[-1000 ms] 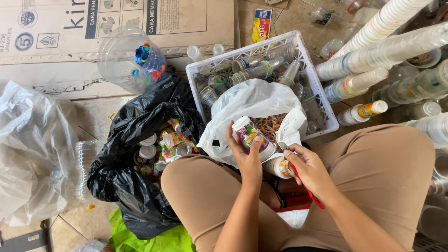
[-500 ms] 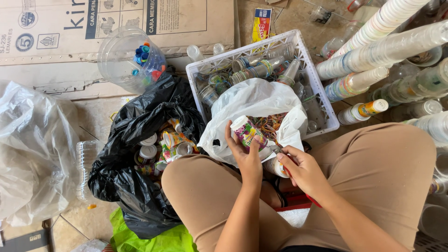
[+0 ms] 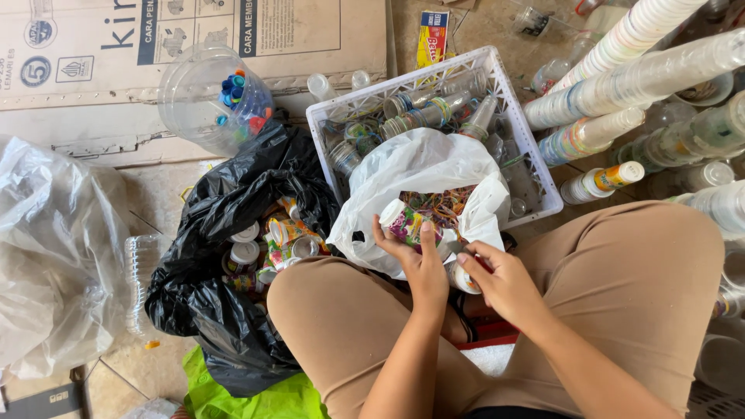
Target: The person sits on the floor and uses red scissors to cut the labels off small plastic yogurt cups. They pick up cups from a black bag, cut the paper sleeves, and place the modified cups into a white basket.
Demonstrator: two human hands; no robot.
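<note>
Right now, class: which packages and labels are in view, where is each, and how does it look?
Cardboard box: flattened, top left, brown with dark print.
Wrapper: top centre on the floor, yellow and red.
Labelled cup: in the left hand, white, purple-green label.
Small bottle: right of the white crate, orange-yellow label.

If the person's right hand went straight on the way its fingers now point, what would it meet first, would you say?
The right hand points up-left toward the small colourful cup in the left hand; likely that cup first, though depth is unclear.
</note>
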